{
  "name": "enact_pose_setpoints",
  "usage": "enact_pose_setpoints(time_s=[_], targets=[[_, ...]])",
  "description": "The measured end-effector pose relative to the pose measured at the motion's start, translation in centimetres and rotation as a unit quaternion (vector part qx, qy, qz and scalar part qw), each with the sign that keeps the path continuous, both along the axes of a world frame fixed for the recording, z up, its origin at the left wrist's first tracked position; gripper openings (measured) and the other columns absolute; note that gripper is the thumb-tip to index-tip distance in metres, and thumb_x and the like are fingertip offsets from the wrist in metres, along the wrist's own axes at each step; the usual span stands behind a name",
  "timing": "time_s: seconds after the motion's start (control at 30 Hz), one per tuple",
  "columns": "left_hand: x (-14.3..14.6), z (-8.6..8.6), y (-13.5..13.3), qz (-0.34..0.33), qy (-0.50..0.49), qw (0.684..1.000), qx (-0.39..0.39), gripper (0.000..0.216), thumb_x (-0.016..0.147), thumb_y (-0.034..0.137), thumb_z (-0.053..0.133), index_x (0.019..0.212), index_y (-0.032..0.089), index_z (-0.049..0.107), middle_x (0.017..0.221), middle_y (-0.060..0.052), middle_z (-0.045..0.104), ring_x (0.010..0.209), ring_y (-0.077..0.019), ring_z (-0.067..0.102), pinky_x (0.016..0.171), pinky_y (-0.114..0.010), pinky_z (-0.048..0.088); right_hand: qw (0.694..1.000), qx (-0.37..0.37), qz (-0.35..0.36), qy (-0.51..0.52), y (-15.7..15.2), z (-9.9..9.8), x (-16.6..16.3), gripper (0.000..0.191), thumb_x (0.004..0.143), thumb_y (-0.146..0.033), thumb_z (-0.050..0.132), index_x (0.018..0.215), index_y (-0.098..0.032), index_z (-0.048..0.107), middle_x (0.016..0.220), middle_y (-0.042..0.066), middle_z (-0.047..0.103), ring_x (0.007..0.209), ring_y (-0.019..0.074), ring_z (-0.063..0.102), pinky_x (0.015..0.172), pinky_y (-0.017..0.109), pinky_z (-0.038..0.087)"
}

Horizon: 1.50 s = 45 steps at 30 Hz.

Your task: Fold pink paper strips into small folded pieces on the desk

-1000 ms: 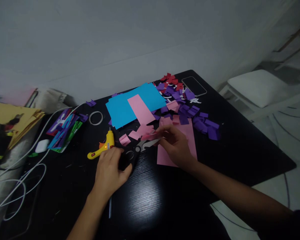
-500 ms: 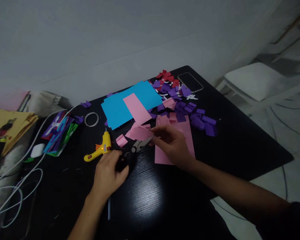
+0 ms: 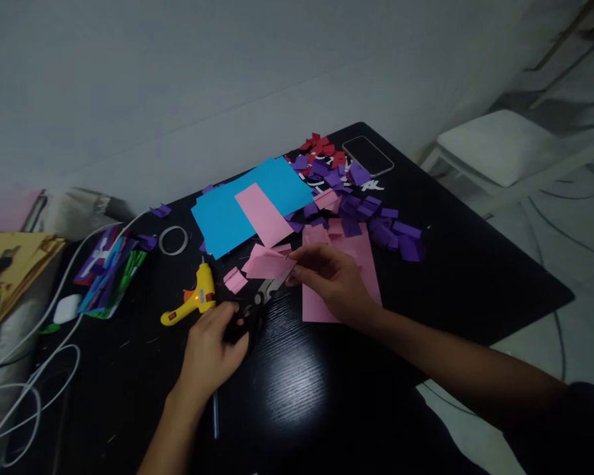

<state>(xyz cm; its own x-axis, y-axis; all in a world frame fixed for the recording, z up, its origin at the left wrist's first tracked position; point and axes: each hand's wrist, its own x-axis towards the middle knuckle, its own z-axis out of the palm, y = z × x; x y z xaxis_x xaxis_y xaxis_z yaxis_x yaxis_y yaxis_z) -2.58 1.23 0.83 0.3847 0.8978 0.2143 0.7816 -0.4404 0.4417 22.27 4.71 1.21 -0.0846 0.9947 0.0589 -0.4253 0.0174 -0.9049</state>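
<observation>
My left hand [image 3: 212,348] is closed round the dark handles of a pair of scissors [image 3: 273,285], whose blades point right. At the blade tips, my right hand [image 3: 332,280] pinches a pink paper piece [image 3: 266,264] between thumb and fingers. The blades lie against this paper's lower edge; whether they are cutting into it I cannot tell. Beneath my right hand lies a larger pink sheet [image 3: 319,307], partly covered by the hand. A small folded pink piece [image 3: 235,280] rests left of the blades. Beyond it, a pink strip [image 3: 263,214] lies across blue sheets [image 3: 222,227].
A yellow glue gun [image 3: 194,297] with a lit orange spot lies by my left hand. Purple [image 3: 393,231] and red [image 3: 321,145] cut pieces spread near a phone [image 3: 369,155]. Left are a tape ring [image 3: 173,241], white cables [image 3: 74,284] and packets [image 3: 111,274]. A white chair [image 3: 497,145] stands right.
The whole view has shifted a little, so the table things appear slightly farther left. Both hands keep their grips, and the scissors and pink paper stay together.
</observation>
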Motion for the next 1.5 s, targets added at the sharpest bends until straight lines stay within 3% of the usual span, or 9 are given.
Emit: enact_pose_setpoints(time_s=[0.37,1.2,1.5], targets=[[-0.11,-0.16,-0.02,-0.006,-0.002,1.0,-0.005,0.01,0.092,0.025,0.063,0.083,0.02,0.059,0.069,0.002,0.059,0.062,-0.0147,0.059,0.06,-0.026,0.045,0.999,-0.014,0.007,0.039,0.14,-0.12,-0.09,0.021,0.081,-0.031,0.086,0.097,-0.023,0.075,0.096,0.001,0.073,0.086,0.016,0.073,0.081,0.036,0.069],[0.06,0.21,-0.15,0.006,-0.008,0.999,-0.038,0.02,0.093,0.031,0.062,0.077,0.021,0.057,0.065,0.002,0.058,0.058,-0.0147,0.056,0.056,-0.026,0.043,0.999,-0.018,0.006,0.033,0.1,0.11,0.04,0.021,0.08,-0.032,0.087,0.096,-0.022,0.077,0.095,0.001,0.074,0.081,0.0145,0.073,0.081,0.035,0.069],[-0.11,0.77,-0.2,-0.006,-0.043,0.988,-0.148,0.025,0.093,0.03,0.064,0.071,0.02,0.057,0.061,0.003,0.051,0.054,-0.0121,0.047,0.052,-0.024,0.039,0.999,-0.015,0.011,0.039,0.06,0.12,0.0,0.016,0.082,-0.027,0.085,0.096,-0.025,0.077,0.097,0.001,0.075,0.086,0.0151,0.074,0.081,0.033,0.069]])
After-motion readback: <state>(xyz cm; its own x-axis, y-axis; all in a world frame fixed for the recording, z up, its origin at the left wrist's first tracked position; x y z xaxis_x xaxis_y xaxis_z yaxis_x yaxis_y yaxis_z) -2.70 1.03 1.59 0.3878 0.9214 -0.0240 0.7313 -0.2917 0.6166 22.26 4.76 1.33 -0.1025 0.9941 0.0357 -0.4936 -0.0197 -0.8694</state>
